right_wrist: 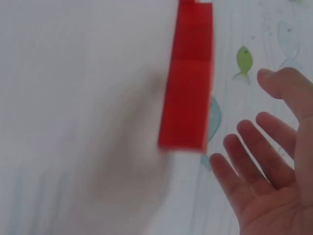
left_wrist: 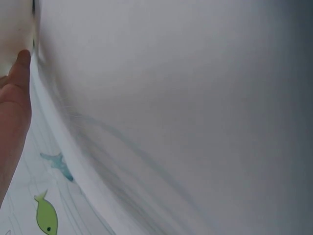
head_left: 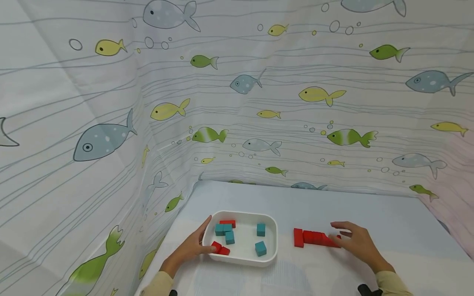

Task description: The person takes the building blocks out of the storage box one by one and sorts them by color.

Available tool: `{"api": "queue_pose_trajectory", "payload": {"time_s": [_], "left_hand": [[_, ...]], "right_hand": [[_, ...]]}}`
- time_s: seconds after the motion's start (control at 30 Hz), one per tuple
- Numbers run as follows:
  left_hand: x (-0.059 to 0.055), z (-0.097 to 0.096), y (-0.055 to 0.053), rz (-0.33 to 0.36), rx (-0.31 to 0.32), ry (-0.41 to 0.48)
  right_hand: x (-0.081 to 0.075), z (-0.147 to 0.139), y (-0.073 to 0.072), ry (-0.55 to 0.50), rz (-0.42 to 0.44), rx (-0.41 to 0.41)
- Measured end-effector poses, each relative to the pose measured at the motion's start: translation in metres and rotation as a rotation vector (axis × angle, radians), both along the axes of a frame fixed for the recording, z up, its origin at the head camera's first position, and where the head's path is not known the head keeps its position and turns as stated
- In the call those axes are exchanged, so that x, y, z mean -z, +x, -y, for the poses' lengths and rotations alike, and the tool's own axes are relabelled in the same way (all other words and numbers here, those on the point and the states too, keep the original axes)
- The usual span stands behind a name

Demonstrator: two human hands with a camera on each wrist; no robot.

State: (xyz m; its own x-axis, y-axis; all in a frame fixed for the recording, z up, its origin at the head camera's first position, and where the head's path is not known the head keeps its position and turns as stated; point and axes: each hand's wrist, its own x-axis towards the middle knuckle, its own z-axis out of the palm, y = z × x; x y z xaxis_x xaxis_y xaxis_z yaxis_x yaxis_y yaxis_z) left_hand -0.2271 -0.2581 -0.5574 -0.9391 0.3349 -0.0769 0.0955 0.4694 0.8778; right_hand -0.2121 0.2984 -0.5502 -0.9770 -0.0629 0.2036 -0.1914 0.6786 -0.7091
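A white tray (head_left: pixel 242 240) holds several teal cubes (head_left: pixel 261 248) and a few red blocks (head_left: pixel 227 223). My left hand (head_left: pixel 194 242) grips the tray's left end, thumb over the rim beside red pieces in the near left corner. Right of the tray, red blocks (head_left: pixel 312 237) lie end to end in a row, with one red block (head_left: pixel 298 238) set crosswise at its left end. My right hand (head_left: pixel 357 242) is at the row's right end, fingers spread and holding nothing. In the right wrist view its palm (right_wrist: pixel 274 191) stands apart from the red row (right_wrist: pixel 188 103).
The white table (head_left: pixel 314 201) carries the tray and the row. Behind and to the left hangs a white fish-print curtain (head_left: pixel 237 119), which comes down close to the table's left edge. Pinkish cloth (head_left: pixel 459 181) shows at the far right.
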Motion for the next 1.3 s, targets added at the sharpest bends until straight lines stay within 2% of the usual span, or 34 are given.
{"api": "queue_pose_trajectory", "payload": {"time_s": [0.3, 0.4, 0.53, 0.73, 0.87, 0.93, 1.13, 1.3], "left_hand": [[0.001, 0.0, -0.001, 0.003, 0.005, -0.003], [0.001, 0.001, 0.0, 0.009, 0.002, 0.01], [0.002, 0.001, 0.001, 0.0, 0.0, 0.006], [-0.001, 0.0, 0.002, 0.003, 0.005, 0.025], [-0.003, 0.0, 0.003, 0.007, 0.011, 0.029], [-0.004, 0.0, 0.004, 0.008, 0.014, 0.031], [-0.006, 0.001, 0.005, 0.003, 0.016, 0.03], [-0.006, 0.001, 0.005, 0.003, 0.019, 0.016]], "right_hand": [[-0.018, 0.054, -0.017, -0.063, -0.188, -0.113], [-0.024, 0.078, -0.024, -0.093, -0.204, -0.155], [-0.03, 0.108, -0.033, -0.146, -0.181, -0.218], [-0.033, 0.148, -0.044, -0.228, -0.181, -0.331], [-0.032, 0.172, -0.05, -0.236, -0.195, -0.384], [-0.032, 0.183, -0.052, -0.231, -0.169, -0.407], [-0.036, 0.219, -0.056, -0.166, -0.015, -0.511], [-0.035, 0.245, -0.062, -0.091, 0.049, -0.537]]}}
